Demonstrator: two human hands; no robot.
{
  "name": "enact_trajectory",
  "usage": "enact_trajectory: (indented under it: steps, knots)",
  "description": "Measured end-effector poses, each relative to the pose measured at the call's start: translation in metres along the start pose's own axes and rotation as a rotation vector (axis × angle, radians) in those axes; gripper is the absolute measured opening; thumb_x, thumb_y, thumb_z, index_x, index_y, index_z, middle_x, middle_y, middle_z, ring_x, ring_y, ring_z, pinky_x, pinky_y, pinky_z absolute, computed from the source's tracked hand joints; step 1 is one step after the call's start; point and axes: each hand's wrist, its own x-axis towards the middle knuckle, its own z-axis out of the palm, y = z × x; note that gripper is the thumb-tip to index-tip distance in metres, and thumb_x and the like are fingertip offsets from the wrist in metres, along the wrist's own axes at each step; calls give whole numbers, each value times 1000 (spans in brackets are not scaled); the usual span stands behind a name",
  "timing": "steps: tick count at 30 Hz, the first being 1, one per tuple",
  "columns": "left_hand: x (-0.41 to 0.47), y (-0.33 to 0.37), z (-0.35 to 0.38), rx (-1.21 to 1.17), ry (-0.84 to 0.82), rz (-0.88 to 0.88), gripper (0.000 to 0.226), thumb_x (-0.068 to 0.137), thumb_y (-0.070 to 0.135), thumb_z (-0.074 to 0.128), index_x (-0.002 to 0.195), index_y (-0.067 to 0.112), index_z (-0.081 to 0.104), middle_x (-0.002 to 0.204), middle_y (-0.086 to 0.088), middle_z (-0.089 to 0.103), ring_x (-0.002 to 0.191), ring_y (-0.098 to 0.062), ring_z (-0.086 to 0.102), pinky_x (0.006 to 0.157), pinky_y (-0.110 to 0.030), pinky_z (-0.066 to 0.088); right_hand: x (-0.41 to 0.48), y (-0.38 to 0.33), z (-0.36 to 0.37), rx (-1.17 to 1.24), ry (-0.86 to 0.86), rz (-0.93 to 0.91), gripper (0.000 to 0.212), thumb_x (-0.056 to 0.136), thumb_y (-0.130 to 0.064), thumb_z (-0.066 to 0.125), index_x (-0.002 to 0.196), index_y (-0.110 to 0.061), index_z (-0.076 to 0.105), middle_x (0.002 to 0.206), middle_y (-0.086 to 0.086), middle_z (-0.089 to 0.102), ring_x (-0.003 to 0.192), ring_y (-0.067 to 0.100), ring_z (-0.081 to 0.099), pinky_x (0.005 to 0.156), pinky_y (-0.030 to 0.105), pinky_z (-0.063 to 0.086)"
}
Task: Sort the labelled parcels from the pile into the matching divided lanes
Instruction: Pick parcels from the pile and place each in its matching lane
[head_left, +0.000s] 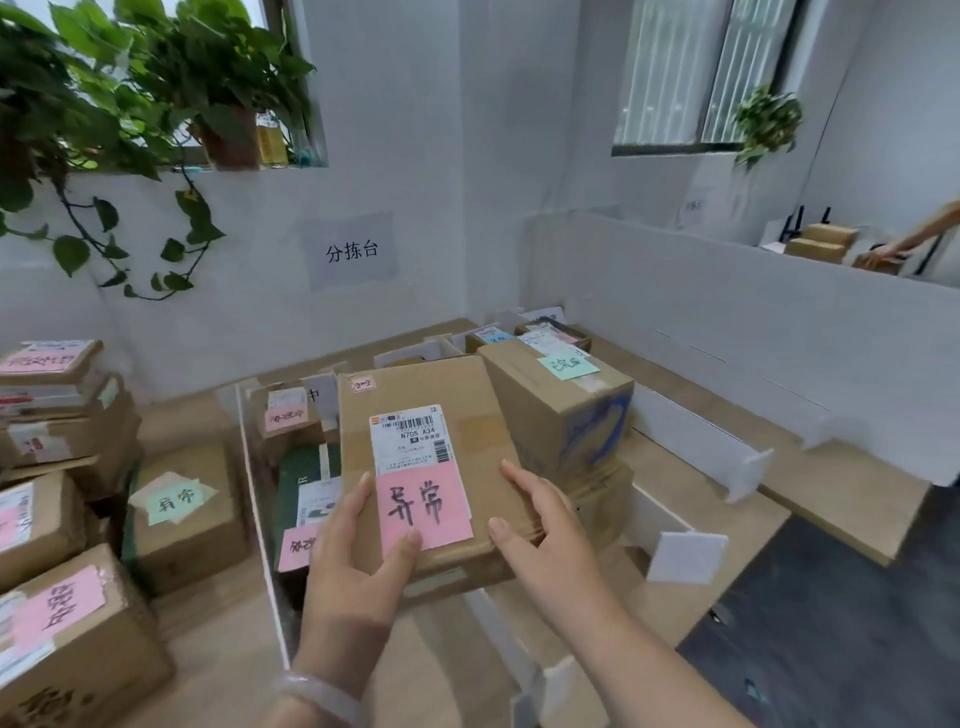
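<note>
Holding flat brown parcel (415, 384); pink note (423, 506), barcode label (410, 436) | left hand (353, 561), right hand (545, 530) both gripping it

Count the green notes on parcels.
2. One green note tops a box at left; another green note tops the tall box right of the held parcel. Others may be hidden.

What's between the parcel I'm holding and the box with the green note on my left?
In the head view, a clear divider and a dark green parcel lie between the held parcel and that box.
</note>
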Motion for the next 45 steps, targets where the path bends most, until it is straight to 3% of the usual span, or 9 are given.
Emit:
enact_trajectory:
  steps: [4, 6, 11, 17, 20, 25, 29, 40, 45]
  knots:
    - [-34, 9, 10, 41, 13, 6, 62, 82, 20, 78, 121, 58, 48, 139, 9, 49, 130, -12, 46, 114, -43, 35, -32, 5, -19, 27, 8, 0, 52, 90, -23, 65, 121, -58, 43, 136, -23, 39, 124, -12, 37, 104, 16, 35]
    - [-45, 21, 16, 48, 9, 20, 62, 82, 23, 77, 119, 62, 47, 140, 12, 49, 131, -10, 44, 114, -43, 35, -42, 1, -32, 46, 18, -23, 50, 91, -25, 64, 120, -59, 42, 133, -29, 38, 119, -20, 36, 95, 5, 32]
    - [-61, 74, 48, 62, 20, 175, 64, 84, 27, 75, 121, 68, 44, 144, 13, 45, 137, -8, 38, 116, -44, 32, -43, -14, -85, 119, 96, -107, 49, 91, -25, 62, 118, -61, 45, 135, -30, 39, 127, -11, 37, 107, 20, 33]
    - [-79, 126, 133, 76, 73, 289, 68, 80, 31, 77, 117, 74, 40, 149, 10, 39, 142, -8, 30, 118, -46, 28, -32, -2, -177, 205, 142, -176, 52, 92, -19, 62, 132, -50, 48, 136, -30, 40, 119, -25, 36, 99, 7, 32]
    - [-92, 141, 193, 61, 51, 297, 67, 83, 25, 75, 117, 69, 39, 152, 10, 35, 143, -6, 25, 120, -38, 22, -28, 19, -234, 202, 151, -158, 52, 93, -21, 61, 132, -51, 47, 138, -29, 41, 115, -29, 35, 88, 4, 34]
    - [-103, 152, 282, 79, -1, 289, 66, 76, 47, 68, 122, 76, 32, 153, 14, 30, 144, -8, 23, 117, -38, 25, -21, 55, -314, 186, 174, -137, 52, 94, -21, 59, 132, -53, 46, 138, -28, 42, 119, -23, 33, 97, 18, 31]
    - [-110, 153, 335, 65, -55, 249, 65, 84, 33, 72, 117, 74, 34, 155, 12, 27, 145, -8, 18, 111, -26, 19, -15, 83, -357, 168, 191, -103, 51, 94, -20, 59, 130, -54, 48, 136, -25, 44, 115, -22, 37, 92, 15, 33]
    - [-73, 126, 412, 78, -152, 113, 62, 86, 38, 68, 112, 79, 29, 156, 21, 17, 145, -4, 10, 119, -35, 19, 42, 151, -389, 142, 215, 14, 53, 91, -17, 61, 130, -51, 50, 137, -18, 49, 124, -4, 46, 95, 24, 39]
    - [-27, 104, 435, 109, -152, 92, 57, 75, 53, 59, 110, 82, 25, 154, 15, 25, 145, -11, 19, 118, -42, 26, 82, 162, -384, 125, 209, 48, 52, 91, -19, 62, 129, -52, 50, 136, -19, 48, 121, -10, 45, 103, 29, 39]
